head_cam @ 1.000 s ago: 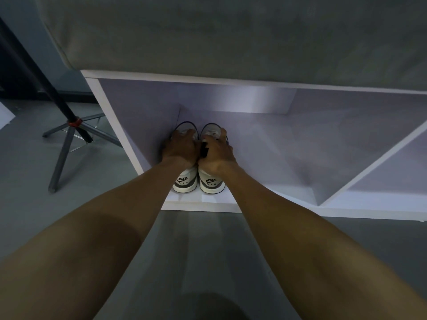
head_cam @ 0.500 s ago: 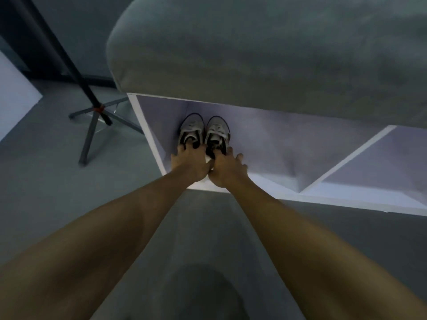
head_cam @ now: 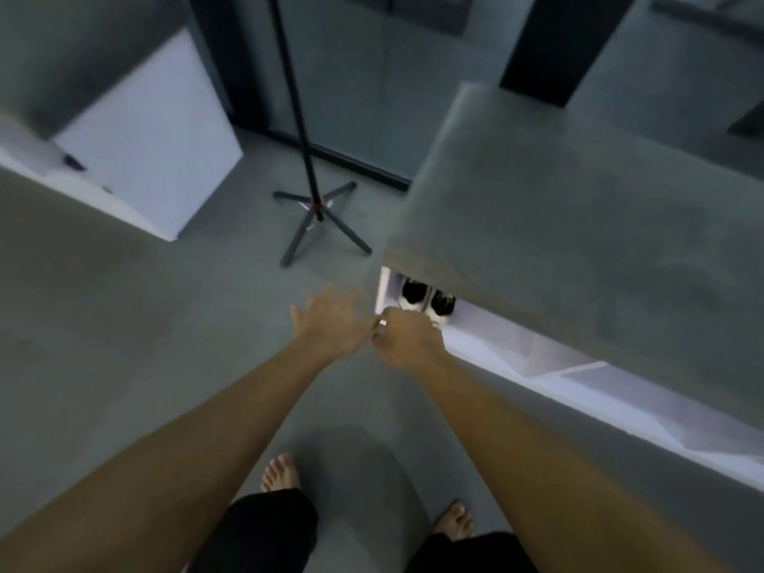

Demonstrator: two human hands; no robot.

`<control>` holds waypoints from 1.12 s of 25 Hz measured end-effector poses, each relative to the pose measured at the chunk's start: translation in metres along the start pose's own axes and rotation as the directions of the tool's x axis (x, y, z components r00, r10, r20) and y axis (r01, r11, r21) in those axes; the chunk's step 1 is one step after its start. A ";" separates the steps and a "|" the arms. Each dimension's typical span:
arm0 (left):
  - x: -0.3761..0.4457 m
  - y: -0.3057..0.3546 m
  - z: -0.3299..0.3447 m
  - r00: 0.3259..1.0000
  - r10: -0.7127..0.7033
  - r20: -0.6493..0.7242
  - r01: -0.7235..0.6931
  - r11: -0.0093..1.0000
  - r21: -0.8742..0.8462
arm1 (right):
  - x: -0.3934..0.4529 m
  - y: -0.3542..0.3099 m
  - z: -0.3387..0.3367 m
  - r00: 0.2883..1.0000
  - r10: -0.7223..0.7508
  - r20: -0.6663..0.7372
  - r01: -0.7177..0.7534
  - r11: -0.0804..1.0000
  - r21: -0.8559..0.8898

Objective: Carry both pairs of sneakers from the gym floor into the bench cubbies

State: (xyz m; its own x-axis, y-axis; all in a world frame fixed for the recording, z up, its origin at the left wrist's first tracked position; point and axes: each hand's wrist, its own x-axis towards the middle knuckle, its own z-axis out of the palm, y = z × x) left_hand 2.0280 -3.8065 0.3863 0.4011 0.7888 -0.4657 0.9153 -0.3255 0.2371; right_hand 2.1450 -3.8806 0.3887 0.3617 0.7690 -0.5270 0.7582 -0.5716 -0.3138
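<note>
A pair of white and black sneakers [head_cam: 428, 301] stands side by side in the leftmost cubby of the white bench [head_cam: 620, 401], half hidden under the grey seat cushion [head_cam: 578, 241]. My left hand [head_cam: 330, 320] hovers over the floor just left of the cubby, fingers spread, holding nothing. My right hand [head_cam: 407, 339] is in front of the cubby opening, fingers loosely curled, with nothing in it. Neither hand touches the sneakers. No other sneakers are in view.
A black tripod stand [head_cam: 314, 200] rests on the grey floor [head_cam: 124, 324] behind my left hand. A white cabinet [head_cam: 144, 134] stands at the far left. My bare feet [head_cam: 281, 473] are below on the floor.
Both hands have let go of the sneakers and drawn back out of the cubby. My view has risen and pulled away, so the sneakers now sit mostly under the cushion.
</note>
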 end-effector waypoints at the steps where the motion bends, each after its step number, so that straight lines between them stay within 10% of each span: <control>1: -0.029 -0.023 -0.033 0.997 -0.052 -0.048 0.053 0.999 0.006 | -0.017 -0.033 -0.017 0.999 -0.044 0.022 0.044 0.999 -0.012; 6: -0.139 -0.161 -0.187 0.930 -0.280 -0.236 0.260 0.959 -0.112 | -0.078 -0.219 -0.099 0.925 -0.374 -0.068 0.372 0.928 -0.029; 14: -0.275 -0.383 -0.375 0.747 -0.535 -0.395 0.390 0.834 -0.392 | -0.152 -0.517 -0.133 0.615 -0.788 0.015 0.788 0.614 -0.058; 28: -0.230 -0.699 -0.581 0.599 -0.692 -0.403 0.545 0.721 -0.428 | -0.055 -0.956 -0.129 0.351 -0.919 0.179 0.915 0.296 -0.276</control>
State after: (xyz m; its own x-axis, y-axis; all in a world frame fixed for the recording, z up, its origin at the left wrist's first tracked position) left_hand 1.2757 -3.4581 0.8230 -0.4069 0.9081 -0.0992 0.8637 0.4178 0.2818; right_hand 1.4702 -3.3398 0.8195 -0.6668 0.7442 -0.0379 0.7046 0.6131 -0.3573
